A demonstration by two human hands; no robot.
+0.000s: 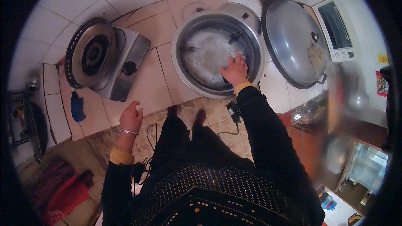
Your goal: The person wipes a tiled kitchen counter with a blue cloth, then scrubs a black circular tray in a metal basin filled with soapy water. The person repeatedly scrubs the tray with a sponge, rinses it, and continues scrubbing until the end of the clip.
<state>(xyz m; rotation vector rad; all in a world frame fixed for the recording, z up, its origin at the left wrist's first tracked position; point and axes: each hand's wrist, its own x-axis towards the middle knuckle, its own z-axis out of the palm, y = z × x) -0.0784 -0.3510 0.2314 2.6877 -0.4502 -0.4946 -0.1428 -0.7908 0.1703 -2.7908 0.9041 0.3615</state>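
On the tiled counter stands a wide metal basin (177, 72) of cloudy, foamy water. A dark handle-like piece (235, 37) shows against its inner right wall; what it belongs to is partly under water. My right hand (235, 70) reaches over the basin's near right side, fingers spread and the tips at the foam, with nothing visible in them. By the counter's front edge hangs my left hand (131, 118), away from the basin, fingers loosely bent and thumb apart, holding nothing that I can see. It wears a silver bangle (129, 132).
A gas stove (130, 67) with a round burner ring (93, 54) stands left of the basin, near a blue cloth (77, 106). Round lids (247, 12) lie behind. At the right are a large domed lid (289, 37) and a white oven (335, 29). A cable (229, 133) hangs below the counter.
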